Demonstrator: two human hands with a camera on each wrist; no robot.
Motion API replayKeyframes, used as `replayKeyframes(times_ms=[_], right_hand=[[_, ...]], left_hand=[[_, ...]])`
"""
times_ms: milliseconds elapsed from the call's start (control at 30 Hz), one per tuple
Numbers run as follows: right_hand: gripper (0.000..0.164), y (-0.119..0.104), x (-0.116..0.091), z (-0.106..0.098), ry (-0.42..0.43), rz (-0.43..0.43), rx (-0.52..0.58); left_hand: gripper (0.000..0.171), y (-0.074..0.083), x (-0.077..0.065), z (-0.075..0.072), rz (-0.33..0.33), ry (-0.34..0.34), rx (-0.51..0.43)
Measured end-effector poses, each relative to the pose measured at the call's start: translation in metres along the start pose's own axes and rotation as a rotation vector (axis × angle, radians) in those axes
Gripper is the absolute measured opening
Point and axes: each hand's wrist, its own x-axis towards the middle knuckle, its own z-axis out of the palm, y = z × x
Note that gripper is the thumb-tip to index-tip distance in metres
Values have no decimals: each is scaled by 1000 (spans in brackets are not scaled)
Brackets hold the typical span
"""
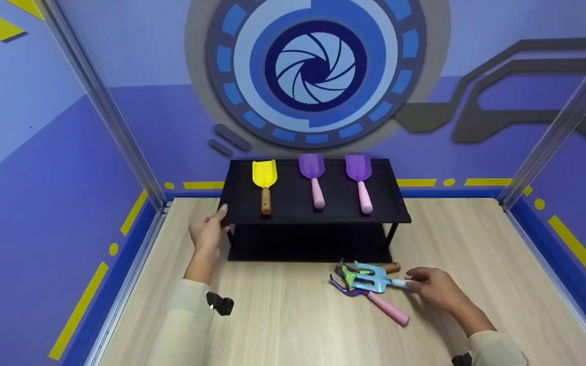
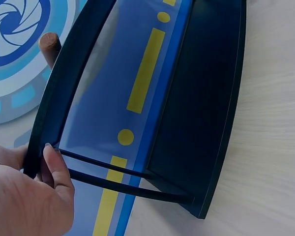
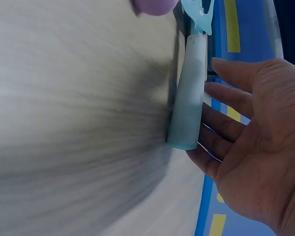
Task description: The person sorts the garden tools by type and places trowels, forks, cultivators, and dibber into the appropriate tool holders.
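My left hand [image 1: 206, 234] grips the left front corner of a black two-tier shelf [image 1: 290, 195], thumb on top and fingers beneath. In the left wrist view, the thumb and fingers pinch the edge of the upper board [image 2: 44, 123] beside the posts. At the front right, my right hand [image 1: 438, 290] is at the handle of a light blue garden fork [image 1: 379, 279]. Its fairly straight fingers lie along the pale handle [image 3: 188, 98] in the right wrist view, not closed round it. Under the fork lie a purple hand rake with a pink handle [image 1: 387, 307] and a green-headed tool [image 1: 349, 277].
On the upper board lie a yellow shovel [image 1: 264, 175] with a brown handle and two purple shovels, one in the middle [image 1: 312, 168] and one at right [image 1: 358, 169]. A brown handle [image 1: 391, 267] sticks out behind the fork. Printed walls [image 1: 145, 122] enclose the wooden table [image 1: 272, 315].
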Motion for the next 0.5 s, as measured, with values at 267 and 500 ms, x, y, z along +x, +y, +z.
replayKeyframes(times_ms=[267,500], right_hand=[[26,-2,2,-8,-106,-59,-71],[20,1,3,-9,-175,-130,-105]], left_hand=[[38,-4,1,3,44,25,8],[35,-7,3,9,70,76,10]])
